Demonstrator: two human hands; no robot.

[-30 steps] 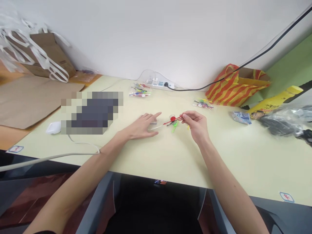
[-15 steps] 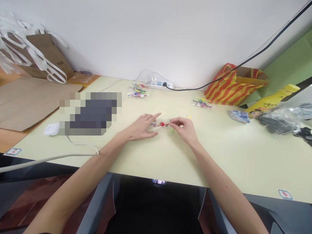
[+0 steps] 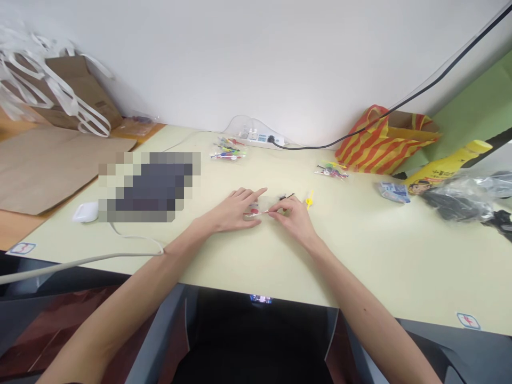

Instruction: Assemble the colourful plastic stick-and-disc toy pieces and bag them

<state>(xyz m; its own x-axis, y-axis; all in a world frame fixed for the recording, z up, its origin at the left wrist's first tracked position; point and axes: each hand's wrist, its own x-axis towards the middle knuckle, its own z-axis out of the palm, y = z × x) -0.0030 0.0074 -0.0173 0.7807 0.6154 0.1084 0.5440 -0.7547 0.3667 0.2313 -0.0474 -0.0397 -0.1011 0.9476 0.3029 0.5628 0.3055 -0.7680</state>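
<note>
My left hand [image 3: 234,210] lies flat on the pale table [image 3: 240,250] with its fingers stretched out, fingertips resting on a small clear bag by a red piece [image 3: 253,211]. My right hand [image 3: 291,214] is right beside it, fingers pinched on a thin white stick [image 3: 261,213] that points left toward the left fingertips. A small yellow plastic piece [image 3: 309,201] lies just right of my right hand, and a dark thin piece [image 3: 286,197] lies just behind it.
Two little heaps of coloured plastic sticks [image 3: 227,151] [image 3: 331,170] lie farther back, near a power strip [image 3: 260,139]. A striped bag [image 3: 384,141], a yellow bottle [image 3: 446,168], a blue packet [image 3: 394,191] and dark plastic bags [image 3: 466,197] stand at the right. A white mouse [image 3: 85,212] and brown paper bags [image 3: 52,160] are at the left.
My right hand has moved left with the red-headed stick, from beside the loose pieces to my left fingertips. It now pinches a white stick there. My left hand has stayed put.
</note>
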